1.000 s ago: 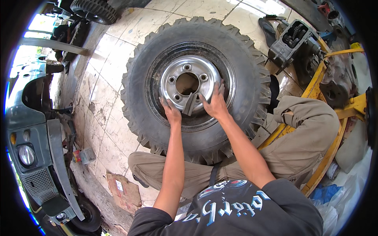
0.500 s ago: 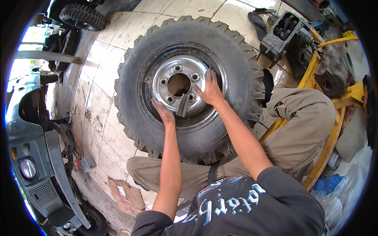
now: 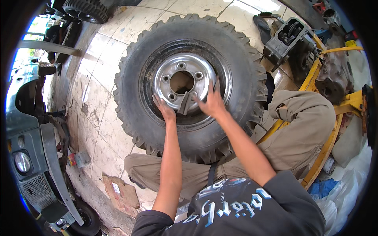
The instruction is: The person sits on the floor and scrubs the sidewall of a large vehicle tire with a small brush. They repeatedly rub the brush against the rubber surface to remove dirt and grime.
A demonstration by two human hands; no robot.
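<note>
Fingers [image 3: 211, 90] spread, the left hand [image 3: 167, 113] and right hand [image 3: 215, 104] flank the silver wheel [image 3: 201, 87], a grey strip [image 3: 184, 104] between them, a gear casing [image 3: 286, 41] upper right, a vehicle front [image 3: 33, 155] left.

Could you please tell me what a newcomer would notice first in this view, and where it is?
Probably the large black rubber tyre with chunky tread, lying flat mid-picture, with the bare left hand and right hand at the shiny silver metal wheel centre. Next might come the open grey metal casing at upper right, and the dark green vehicle front along the left edge.
</note>
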